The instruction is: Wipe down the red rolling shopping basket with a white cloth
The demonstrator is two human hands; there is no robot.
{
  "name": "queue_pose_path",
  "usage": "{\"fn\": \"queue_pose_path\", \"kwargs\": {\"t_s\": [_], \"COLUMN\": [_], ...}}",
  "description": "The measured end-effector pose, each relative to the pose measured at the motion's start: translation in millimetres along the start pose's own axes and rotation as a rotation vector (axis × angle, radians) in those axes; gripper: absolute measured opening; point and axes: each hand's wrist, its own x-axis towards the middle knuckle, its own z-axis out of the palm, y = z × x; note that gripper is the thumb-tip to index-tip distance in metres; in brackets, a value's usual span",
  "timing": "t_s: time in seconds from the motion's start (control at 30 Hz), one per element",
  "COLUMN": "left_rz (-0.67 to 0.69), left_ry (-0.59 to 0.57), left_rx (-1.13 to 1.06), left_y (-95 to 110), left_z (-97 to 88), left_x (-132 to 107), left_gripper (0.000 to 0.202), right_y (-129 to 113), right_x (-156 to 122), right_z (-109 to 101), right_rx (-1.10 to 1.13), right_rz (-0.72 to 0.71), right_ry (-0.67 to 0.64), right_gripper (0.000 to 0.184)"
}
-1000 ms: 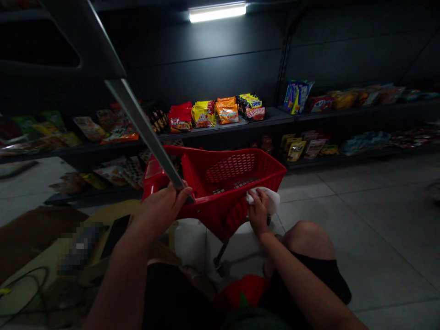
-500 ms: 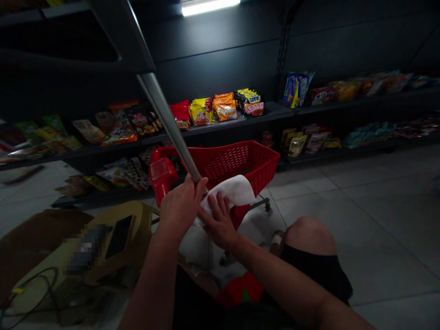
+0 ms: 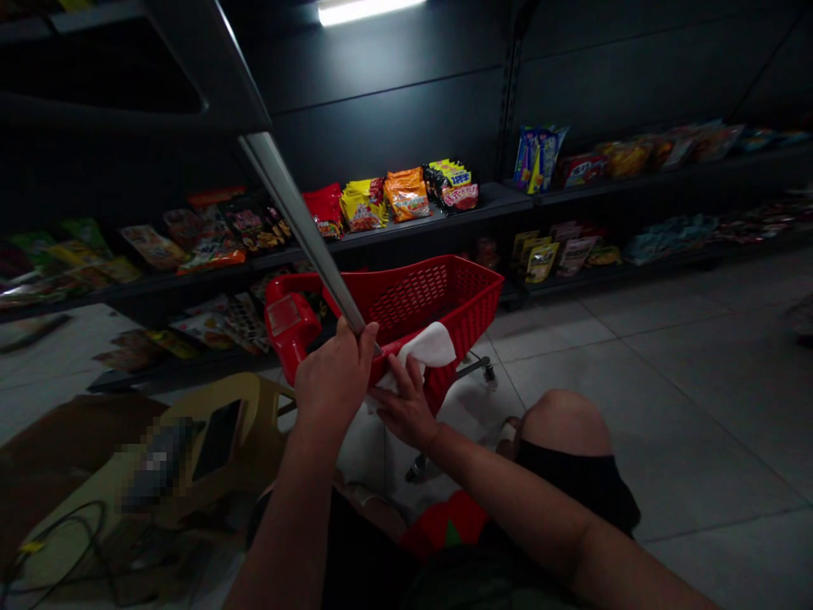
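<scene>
A red plastic shopping cart (image 3: pixel 438 296) stands on the tiled floor in front of me. Its long grey metal handle bar (image 3: pixel 298 216) slants up to the left. My left hand (image 3: pixel 335 373) is closed around the lower end of that bar. My right hand (image 3: pixel 403 405) lies with fingers spread on a white cloth (image 3: pixel 428 347), pressing it against the near wall of the cart. My bare knee (image 3: pixel 565 419) is just to the right.
Dark shelves (image 3: pixel 406 233) behind the cart hold rows of snack packets (image 3: pixel 387 195), with more packets on the lower shelf (image 3: pixel 559 254). A tan plastic stool (image 3: pixel 209 432) with a dark phone on it and cables sit at the lower left. Grey floor tiles (image 3: pixel 699 381) stretch right.
My right hand moved with the cloth from the cart's right rim to its near wall by my left hand. The cart turned slightly and the view shifted; my left hand kept its grip.
</scene>
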Motion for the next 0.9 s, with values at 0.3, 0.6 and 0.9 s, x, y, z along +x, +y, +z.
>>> {"fn": "queue_pose_path", "kwargs": {"t_s": [0.3,0.6,0.9], "left_rz": [0.003,-0.028,-0.040], "left_ry": [0.006,-0.013,-0.014], "left_rx": [-0.021,0.013,0.038], "left_y": [-2.7,-6.9,-15.8], "left_z": [-1.4,-1.6,1.2], "left_x": [-1.4,-7.8,-9.7], "left_gripper": [0.058,0.058,0.058], "right_y": [64.5,45.1,61.1], "right_x": [-110.3,-20.5,18.9], "right_z": [16.1,-28.6,-42.4], "right_rx": [0.045,0.375,0.439], "right_rz": [-0.046,0.342,0.633], "right_ry": [-0.194,0.340,0.537], "right_gripper": [0.055,0.049,0.044]}}
